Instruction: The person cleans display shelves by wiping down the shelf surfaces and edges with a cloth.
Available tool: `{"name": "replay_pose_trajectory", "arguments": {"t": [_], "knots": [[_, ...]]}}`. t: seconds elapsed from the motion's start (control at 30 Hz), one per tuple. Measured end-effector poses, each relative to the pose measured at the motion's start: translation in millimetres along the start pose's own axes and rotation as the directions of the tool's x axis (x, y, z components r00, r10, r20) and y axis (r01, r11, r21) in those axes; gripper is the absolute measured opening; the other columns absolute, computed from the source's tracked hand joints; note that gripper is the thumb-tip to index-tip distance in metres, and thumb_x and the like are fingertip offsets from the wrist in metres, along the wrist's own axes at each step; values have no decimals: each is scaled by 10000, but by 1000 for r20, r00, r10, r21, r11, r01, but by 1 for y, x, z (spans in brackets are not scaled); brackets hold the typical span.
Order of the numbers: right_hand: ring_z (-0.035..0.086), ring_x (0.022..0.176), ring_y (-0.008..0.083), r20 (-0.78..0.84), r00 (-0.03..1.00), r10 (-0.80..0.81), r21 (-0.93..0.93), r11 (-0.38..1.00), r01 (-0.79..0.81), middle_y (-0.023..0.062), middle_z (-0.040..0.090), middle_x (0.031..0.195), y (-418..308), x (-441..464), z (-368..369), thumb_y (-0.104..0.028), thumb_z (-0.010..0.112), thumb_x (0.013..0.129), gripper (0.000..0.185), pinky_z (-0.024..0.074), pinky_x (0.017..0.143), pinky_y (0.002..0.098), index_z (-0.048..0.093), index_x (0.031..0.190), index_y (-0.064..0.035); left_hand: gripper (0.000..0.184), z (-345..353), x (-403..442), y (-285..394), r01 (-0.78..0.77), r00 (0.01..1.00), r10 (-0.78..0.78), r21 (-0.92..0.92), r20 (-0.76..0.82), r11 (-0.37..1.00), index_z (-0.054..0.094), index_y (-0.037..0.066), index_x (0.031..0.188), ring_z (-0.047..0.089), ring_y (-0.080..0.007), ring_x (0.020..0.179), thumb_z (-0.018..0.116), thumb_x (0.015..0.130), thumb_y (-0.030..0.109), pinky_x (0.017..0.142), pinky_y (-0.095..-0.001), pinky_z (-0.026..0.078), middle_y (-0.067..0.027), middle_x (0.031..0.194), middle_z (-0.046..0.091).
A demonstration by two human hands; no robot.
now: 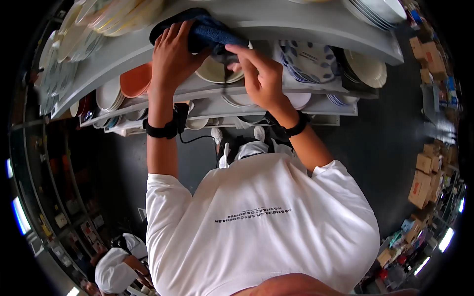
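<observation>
At the shelf's upper level, my left hand point(175, 52) is pressed against a dark round plate point(160, 33), its fingers bent over the near side. A dark blue cloth point(212, 35) lies bunched between my two hands. My right hand point(259, 74) is at the cloth's right end, its index finger stretched out and touching the cloth, the other fingers curled and partly hidden. Below the cloth, a cream bowl point(212, 70) sits on the shelf level underneath. An orange dish point(136, 81) stands left of my left forearm.
Glass bowls point(118, 17) are stacked at the upper left, white plates point(370, 15) at the upper right. Patterned square plates point(308, 61) rest on the lower level. Cardboard boxes point(420, 188) line the right side. Another person point(116, 271) is at the lower left.
</observation>
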State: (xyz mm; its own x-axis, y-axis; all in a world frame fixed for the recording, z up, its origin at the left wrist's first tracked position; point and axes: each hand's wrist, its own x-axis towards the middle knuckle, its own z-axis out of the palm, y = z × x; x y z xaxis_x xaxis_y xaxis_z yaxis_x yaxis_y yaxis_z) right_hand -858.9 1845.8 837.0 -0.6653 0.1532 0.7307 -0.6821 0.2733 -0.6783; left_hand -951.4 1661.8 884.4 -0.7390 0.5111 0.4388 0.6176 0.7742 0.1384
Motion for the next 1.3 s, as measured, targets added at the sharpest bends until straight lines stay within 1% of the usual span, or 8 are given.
{"name": "replay_pose_trajectory", "arguments": {"t": [0.13,0.37,0.47,0.53,0.73,0.87,1.03,1.3], "knots": [[710,872,259,-170,978,-121,-255,964,75,163,710,1008,-2,-6,-67,51,522,958,287,544,777,306,653,1208,-3,636,25,40,76,-121,993,121,-37,-5,992,569,81,1289,594,-346,1109,789,746,327,956,-450,453,-131,1139,636],[605,1102,415,-273,947,-171,-661,749,-55,241,605,1255,14,-2,-164,-49,571,918,464,479,957,448,511,1375,7,621,89,93,191,-341,934,313,-175,-171,923,546,87,1312,590,-329,1049,744,795,369,892,-442,451,-115,1090,622],[572,1136,440,-247,966,-78,-711,692,-126,242,602,1236,22,10,-173,-95,611,885,515,451,982,501,505,1382,-13,579,83,98,185,-309,951,295,-207,-93,928,557,101,1300,593,-318,1067,742,807,342,895,-431,464,-117,1084,627],[540,1169,416,-137,977,-161,-815,579,-19,195,568,1272,23,26,-158,-192,669,844,509,408,970,578,558,1316,-36,556,66,90,164,-278,960,261,-257,-101,925,567,103,1289,602,-319,1074,743,811,325,920,-431,468,-124,1098,635],[543,1172,302,134,983,-128,-681,708,185,114,565,1207,20,51,-48,-171,710,777,385,380,956,502,604,1137,-88,459,16,34,65,-32,999,33,-107,8,994,575,74,1275,600,-366,1094,726,852,172,929,-435,486,-158,1166,638],[547,1168,269,120,963,-241,-657,708,259,97,571,1182,34,46,-16,-194,714,770,327,394,927,468,601,1069,-122,478,-9,12,41,10,1000,-11,-11,-13,1000,580,105,1289,570,-362,1124,737,851,216,951,-452,464,-137,1198,611],[539,1150,303,136,969,-205,-656,715,243,73,561,1176,35,52,-64,-252,782,662,441,400,899,462,613,1062,-178,471,19,31,71,-32,999,32,-3,-30,999,582,120,1287,558,-385,1089,687,828,88,929,-472,455,-163,1158,572],[546,1150,335,31,988,-153,-852,512,106,81,578,1218,59,48,-220,-100,753,618,456,413,935,486,581,1040,-128,492,82,83,215,-311,944,294,-107,-150,944,605,209,1299,523,-296,1111,621,823,83,877,-476,472,-90,1184,532]]}}
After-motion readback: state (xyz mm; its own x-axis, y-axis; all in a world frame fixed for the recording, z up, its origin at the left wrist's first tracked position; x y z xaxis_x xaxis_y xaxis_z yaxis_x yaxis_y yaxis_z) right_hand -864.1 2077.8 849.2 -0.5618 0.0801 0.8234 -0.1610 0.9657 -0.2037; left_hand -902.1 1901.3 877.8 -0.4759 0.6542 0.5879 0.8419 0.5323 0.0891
